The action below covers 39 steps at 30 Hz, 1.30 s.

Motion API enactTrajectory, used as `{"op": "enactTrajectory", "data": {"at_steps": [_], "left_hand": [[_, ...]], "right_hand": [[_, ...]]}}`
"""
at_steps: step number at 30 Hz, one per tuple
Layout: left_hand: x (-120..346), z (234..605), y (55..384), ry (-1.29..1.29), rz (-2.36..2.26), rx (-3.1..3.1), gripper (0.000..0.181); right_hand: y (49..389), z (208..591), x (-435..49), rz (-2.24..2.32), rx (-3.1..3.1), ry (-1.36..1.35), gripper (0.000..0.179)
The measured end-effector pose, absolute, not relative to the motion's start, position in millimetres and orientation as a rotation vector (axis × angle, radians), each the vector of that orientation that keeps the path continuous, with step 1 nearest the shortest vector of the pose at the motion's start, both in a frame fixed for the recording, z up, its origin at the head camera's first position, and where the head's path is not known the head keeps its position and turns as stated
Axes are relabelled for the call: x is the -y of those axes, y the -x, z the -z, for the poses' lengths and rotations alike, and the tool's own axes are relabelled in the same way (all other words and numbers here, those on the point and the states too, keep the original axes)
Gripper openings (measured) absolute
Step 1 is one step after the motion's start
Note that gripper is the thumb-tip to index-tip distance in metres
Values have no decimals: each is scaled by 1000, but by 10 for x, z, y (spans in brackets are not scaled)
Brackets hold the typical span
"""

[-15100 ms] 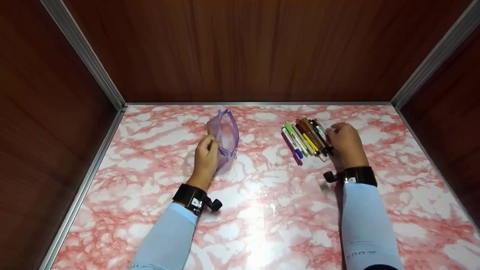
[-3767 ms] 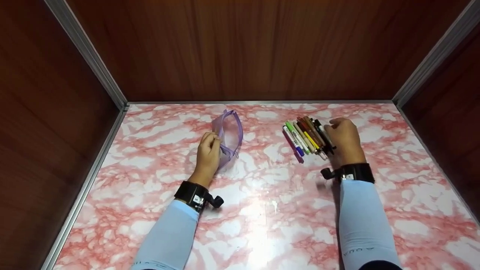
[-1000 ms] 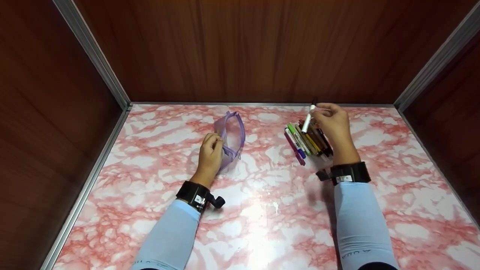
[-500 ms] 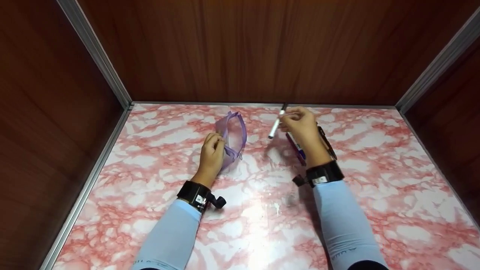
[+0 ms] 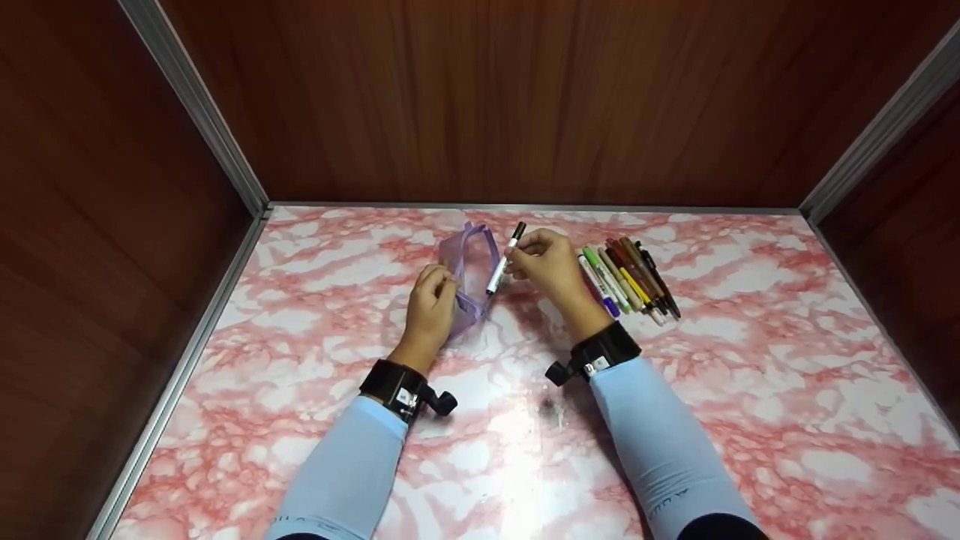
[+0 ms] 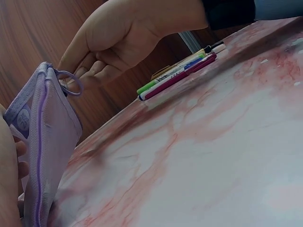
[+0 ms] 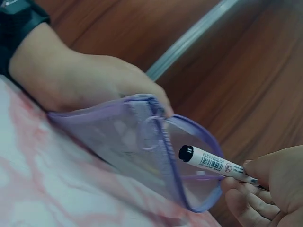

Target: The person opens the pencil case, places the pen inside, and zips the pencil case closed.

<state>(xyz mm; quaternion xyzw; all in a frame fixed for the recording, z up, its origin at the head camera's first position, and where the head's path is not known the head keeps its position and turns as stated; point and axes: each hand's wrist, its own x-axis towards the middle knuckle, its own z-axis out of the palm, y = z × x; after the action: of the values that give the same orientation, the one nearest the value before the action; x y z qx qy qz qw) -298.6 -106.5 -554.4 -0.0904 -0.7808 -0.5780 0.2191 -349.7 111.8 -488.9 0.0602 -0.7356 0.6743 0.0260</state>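
My left hand (image 5: 431, 304) grips the near side of a purple see-through mesh zip pouch (image 5: 451, 251), whose mouth gapes toward the right. In the right wrist view the pouch (image 7: 128, 137) has a zipper with a ring pull. Between the thumb and fingers of my right hand (image 5: 555, 270) is a white marker (image 5: 499, 271) with a black cap. It is tilted, its black lower end at the pouch's mouth. The right wrist view shows printing and a barcode on the marker (image 7: 213, 163). What lies inside the pouch is too faint to tell.
Several pens and markers (image 5: 626, 281) lie side by side right of my right hand, in green, brown, yellow, purple and black. The table (image 5: 510, 450) has a red-and-white marbled top. Dark wood panels (image 5: 525, 105) with metal edging enclose it at the back and sides.
My right hand has picked the white marker from the right end of the row and carried it left to the pouch's mouth. My left hand has kept hold of the pouch.
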Motion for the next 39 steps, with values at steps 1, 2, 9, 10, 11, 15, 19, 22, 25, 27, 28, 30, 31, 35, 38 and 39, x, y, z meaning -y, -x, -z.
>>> {"op": "enactTrajectory", "data": {"at_steps": [1,2,9,10,11,15,19,22,25,27,28,30,31,35,38,39], "left_hand": [[1066,5547,2987,250,1600,2161,15],[1068,5549,2989,248,1602,2162,15],[1081,5543,2989,237,1606,2177,17],[1078,5540,2988,235,1607,2176,17],[1079,5540,2988,235,1604,2177,17],[1075,5538,2978,234,1610,2171,17],[1072,5539,2974,235,1646,2154,16],[1071,5542,2981,238,1657,2132,17],[1070,5542,2990,249,1651,2118,17],[1074,5534,2995,254,1644,2113,17],[1074,5526,2994,257,1647,2110,16],[1074,5520,2993,258,1646,2106,17],[1073,5520,2990,255,1644,2107,17],[1068,5528,2976,246,1626,2128,17],[1066,5536,2965,236,1611,2143,17],[1065,5534,2961,234,1609,2144,18]], "right_hand": [[3484,4904,-1094,-2074,2282,-186,11],[3473,4919,-1069,-2062,2293,-191,11],[3393,5040,-897,-1953,2436,-263,12],[3379,5046,-879,-1921,2457,-285,11],[3364,5050,-863,-1895,2480,-305,10],[3325,5056,-847,-1787,2592,-374,7],[3297,5025,-863,-1743,2656,-405,10],[3294,4983,-902,-1779,2645,-388,15],[3308,4934,-977,-1786,2624,-362,19],[3331,4892,-1047,-1732,2629,-368,20],[3344,4873,-1093,-1677,2638,-380,19],[3377,4843,-1213,-1575,2659,-388,21],[3393,4831,-1284,-1528,2668,-385,21],[3441,4829,-1656,-1410,2703,-327,25],[3459,4855,-1969,-1241,2747,-260,28],[3458,4858,-2065,-1202,2759,-231,29]]}}
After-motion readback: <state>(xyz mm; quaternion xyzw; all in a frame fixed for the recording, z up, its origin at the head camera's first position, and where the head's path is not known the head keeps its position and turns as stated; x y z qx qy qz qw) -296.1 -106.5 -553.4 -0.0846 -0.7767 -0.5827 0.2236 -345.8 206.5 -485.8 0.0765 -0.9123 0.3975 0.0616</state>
